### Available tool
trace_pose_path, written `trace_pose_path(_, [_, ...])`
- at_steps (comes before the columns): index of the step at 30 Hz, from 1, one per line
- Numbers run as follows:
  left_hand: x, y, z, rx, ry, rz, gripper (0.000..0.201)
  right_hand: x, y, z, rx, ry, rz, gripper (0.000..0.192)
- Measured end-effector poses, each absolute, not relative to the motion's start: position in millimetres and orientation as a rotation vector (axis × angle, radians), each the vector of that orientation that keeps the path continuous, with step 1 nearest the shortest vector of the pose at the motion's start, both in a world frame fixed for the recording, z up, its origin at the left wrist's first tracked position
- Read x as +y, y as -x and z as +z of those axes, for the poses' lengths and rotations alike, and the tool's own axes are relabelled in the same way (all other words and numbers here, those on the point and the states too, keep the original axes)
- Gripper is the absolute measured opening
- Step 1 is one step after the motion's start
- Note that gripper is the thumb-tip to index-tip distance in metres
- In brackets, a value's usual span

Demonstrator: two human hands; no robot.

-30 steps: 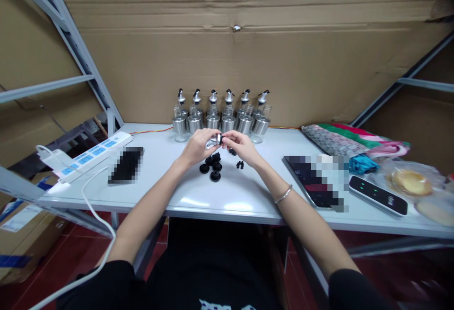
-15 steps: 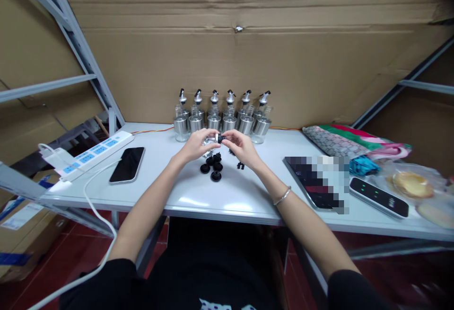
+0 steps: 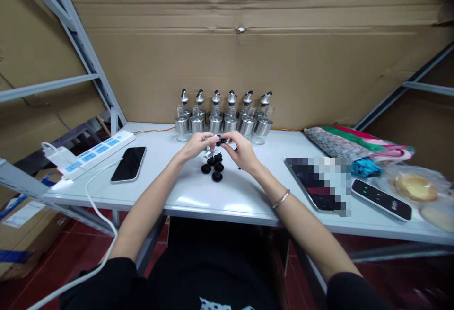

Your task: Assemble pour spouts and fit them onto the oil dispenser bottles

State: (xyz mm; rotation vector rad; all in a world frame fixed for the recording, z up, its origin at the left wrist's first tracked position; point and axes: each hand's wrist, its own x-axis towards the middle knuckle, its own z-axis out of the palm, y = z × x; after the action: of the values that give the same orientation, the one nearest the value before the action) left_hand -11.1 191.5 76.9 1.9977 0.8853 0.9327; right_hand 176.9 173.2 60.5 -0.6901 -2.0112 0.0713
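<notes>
My left hand is closed, its thumb and fingers pinching a small black pourer part above the table. My right hand comes from the other side, fingertips closed on the same part. Fingers cover much of it, so its full shape is hidden. Just below lie several black round stoppers in a loose cluster. Silver pourer pieces lie behind them, partly covered by my left hand. Behind my hands stand glass and steel bottles in two rows; the back row has silver pourers with black flip caps.
A power strip and a phone with a white cable lie left. On the right are a tablet, a black-and-white device, folded cloth and bagged food. A cardboard wall closes the back.
The part between my fingertips has turned, and its white ring no longer shows. My right hand has shifted slightly, now covering most of the tiny black pieces on the table.
</notes>
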Motion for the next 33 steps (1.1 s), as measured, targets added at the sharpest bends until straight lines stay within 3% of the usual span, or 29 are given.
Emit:
trace_pose_path(9, [194.1, 3.9, 71.4, 0.874, -1.959, 0.904, 0.047, 174.2, -179.8, 60.0, -2.089, 0.687, -0.106, 0.009])
trace_pose_path(11, [195.2, 2.9, 69.3, 0.877, -1.924, 0.932, 0.044, 174.0, -179.7, 61.5, -2.056, 0.692, -0.001, 0.006])
trace_pose_path(15, [195.5, 1.1, 67.6, 0.857, -1.832, 1.063, 0.039, 176.3, -179.5, 63.3, -1.87, 0.855, 0.455, 0.027])
trace_pose_path(18, [194.2, -0.5, 67.4, 0.851, -1.833, 1.109, 0.039, 178.5, -179.9, 63.4, -1.778, 0.966, 0.697, 0.025])
trace_pose_path(33, [193.9, 4.2, 70.0, 0.858, -1.827, 1.02, 0.046, 178.2, -181.9, 64.5, -1.788, 0.825, 0.637, 0.018])
